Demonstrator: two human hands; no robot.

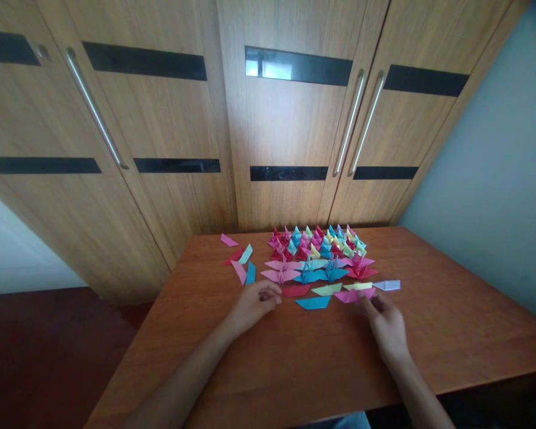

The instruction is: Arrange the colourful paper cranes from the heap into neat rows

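On the brown wooden table (451, 322) lie many folded paper pieces. My left hand (254, 301) rests on the table with its fingers curled, its fingertips beside a red folded piece (296, 291). My right hand (386, 325) lies farther right, fingers bent, its fingertips touching a pink folded piece (354, 295). A blue triangle piece (313, 302) sits between my hands. Behind them stand pink, blue and red paper cranes (315, 271), and farther back a tight cluster of small coloured folded pieces (317, 241).
Loose pink, red and blue folded strips (243, 262) lie at the back left of the table. A white folded piece (388, 285) lies at the right. Wooden wardrobe doors (268, 119) with metal handles stand behind the table; a pale wall (495, 179) is on the right.
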